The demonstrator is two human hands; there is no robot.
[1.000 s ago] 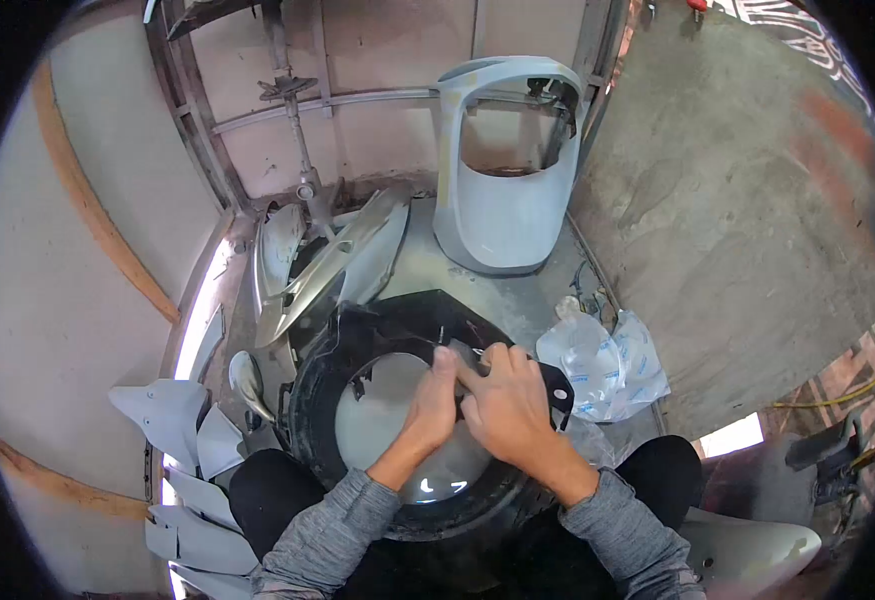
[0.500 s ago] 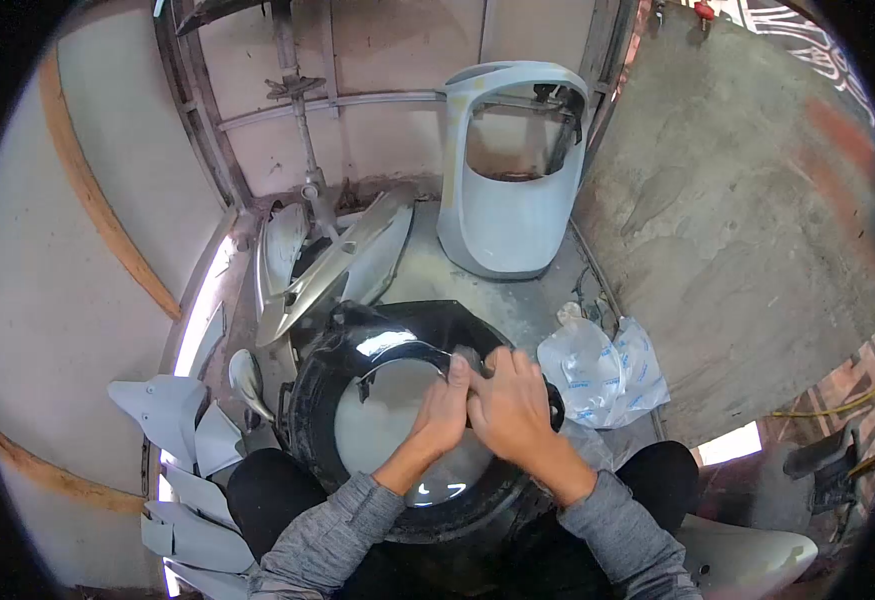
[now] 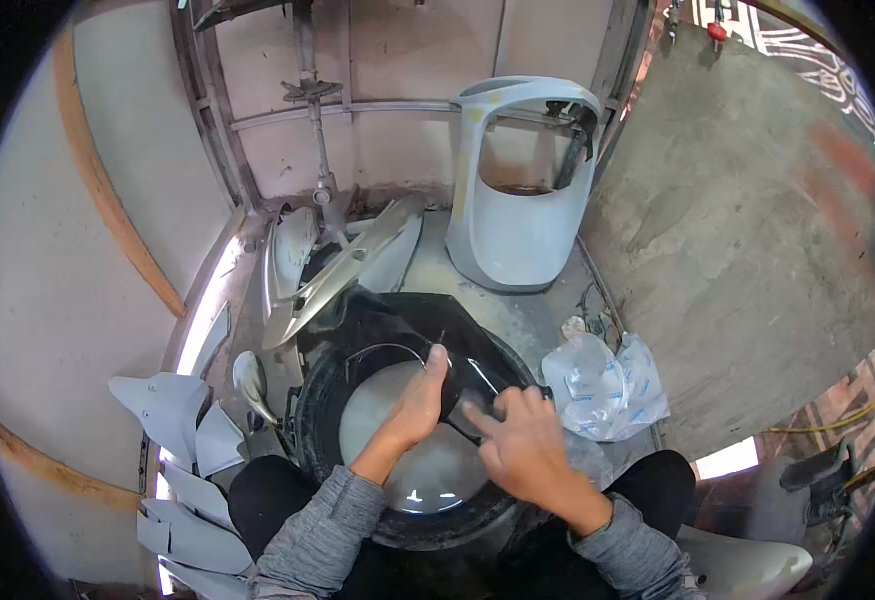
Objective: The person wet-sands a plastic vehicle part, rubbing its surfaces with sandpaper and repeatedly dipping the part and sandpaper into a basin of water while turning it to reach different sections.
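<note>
A glossy black curved plastic panel (image 3: 397, 320) rests over the far side of a black tub (image 3: 312, 440) that holds cloudy water. My left hand (image 3: 417, 400) is closed on the panel's near edge, thumb pointing up. My right hand (image 3: 527, 445) is at the panel's right part, its index finger stretched toward the surface and the other fingers curled. Motion smears that fingertip, and a small greyish patch shows there; what it is, I cannot make out.
A pale blue-white shell (image 3: 512, 235) stands against the back wall. Silver panels (image 3: 342, 265) lean behind the tub, and grey pieces (image 3: 167, 405) lie at left. Clear plastic bags (image 3: 597, 385) sit right of the tub. A large grey board (image 3: 737, 230) leans at right.
My hands have moved apart; the right has shifted down and nearer me. The black panel has tilted, its reflections now different. The view has shifted slightly.
</note>
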